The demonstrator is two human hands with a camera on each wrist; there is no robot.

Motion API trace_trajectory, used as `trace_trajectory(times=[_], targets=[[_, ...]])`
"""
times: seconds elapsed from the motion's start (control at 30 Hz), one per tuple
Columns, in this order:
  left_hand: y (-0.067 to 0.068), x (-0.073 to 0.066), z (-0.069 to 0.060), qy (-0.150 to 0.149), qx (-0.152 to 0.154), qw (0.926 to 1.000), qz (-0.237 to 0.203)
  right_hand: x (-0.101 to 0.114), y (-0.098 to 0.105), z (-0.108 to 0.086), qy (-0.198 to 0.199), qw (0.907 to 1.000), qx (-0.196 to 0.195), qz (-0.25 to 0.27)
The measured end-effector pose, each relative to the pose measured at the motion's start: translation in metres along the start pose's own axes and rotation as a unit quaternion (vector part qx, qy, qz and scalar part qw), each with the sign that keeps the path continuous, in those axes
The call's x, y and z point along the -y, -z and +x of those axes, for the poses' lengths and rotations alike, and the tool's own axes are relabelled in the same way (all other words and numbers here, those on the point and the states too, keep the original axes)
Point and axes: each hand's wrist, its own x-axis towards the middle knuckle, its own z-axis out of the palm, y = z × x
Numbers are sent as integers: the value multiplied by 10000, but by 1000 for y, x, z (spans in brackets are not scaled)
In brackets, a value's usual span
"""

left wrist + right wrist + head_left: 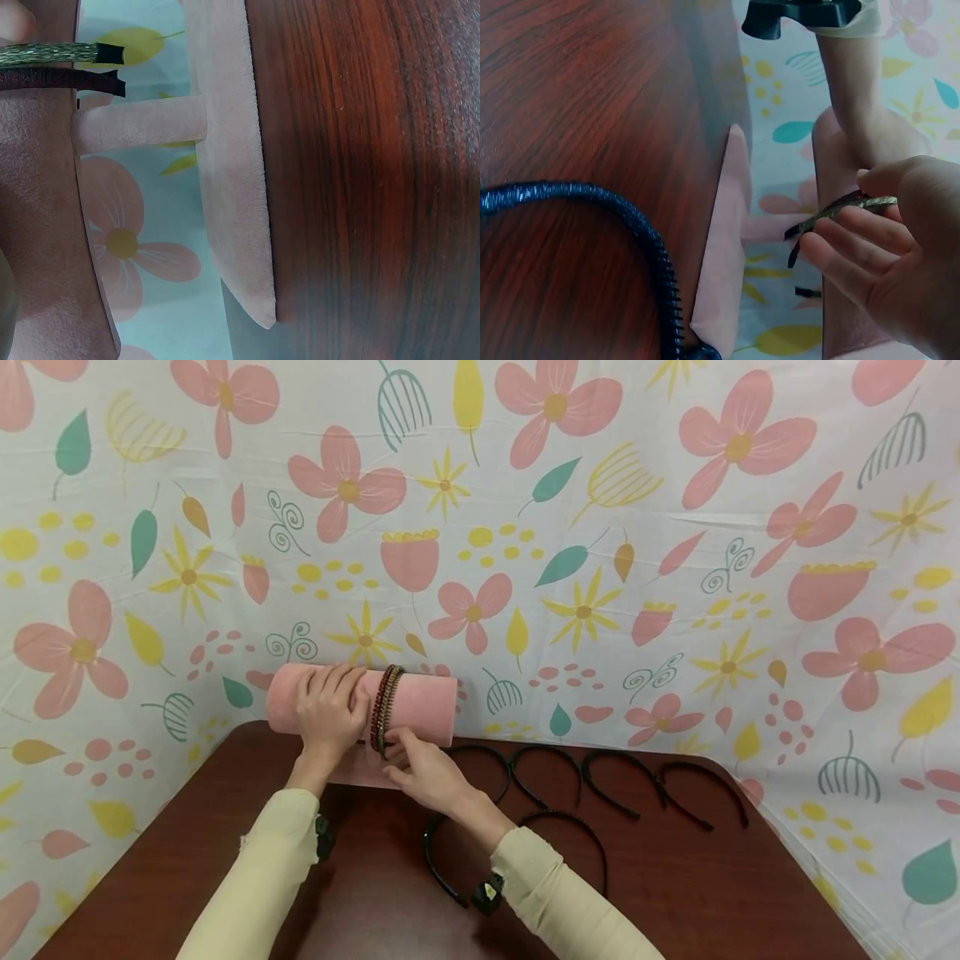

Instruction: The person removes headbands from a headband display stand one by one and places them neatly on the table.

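Observation:
A pink velvety headband holder [431,702] lies crosswise as a cylinder at the back left, with a post [142,124] and flat base [225,157] below. My left hand [330,706] holds the cylinder from above, its fingers bent over the top. Round the middle sit a dark red headband [377,710] and a gold headband [388,697], side by side, their ends hanging free in the left wrist view. At those lower ends, my right hand [427,772] has its fingers spread and slightly bent, touching or very near the bands; the exact contact is partly hidden.
Several dark headbands [547,752] lie in a row along the back of the brown table [360,893]. Nearer are a shiny dark blue headband [600,195] and a toothed black one [596,839], under the right forearm. A floral cloth [480,552] hangs behind.

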Motion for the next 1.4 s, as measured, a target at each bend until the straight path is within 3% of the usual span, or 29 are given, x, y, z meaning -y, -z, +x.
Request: trace_trajectory(times=[0.2,0.4,0.57,0.97,1.4], targets=[[0,1,1,0,-64,10000,-28,3,-5,4,-258,9994,-52,-216],[-1,0,1,-8,-71,10000,-27,-1,-11,4,-258,9995,-143,-130],[-2,-1,0,6,-41,10000,-65,-6,-13,3,-158,9982,-571,-22],[-1,0,0,-5,-73,9999,-88,-17,-4,-4,2,9899,-1380,-337],[-1,-1,1,31,-85,9999,-108,-34,13,-24,-13,9908,-1334,-239]])
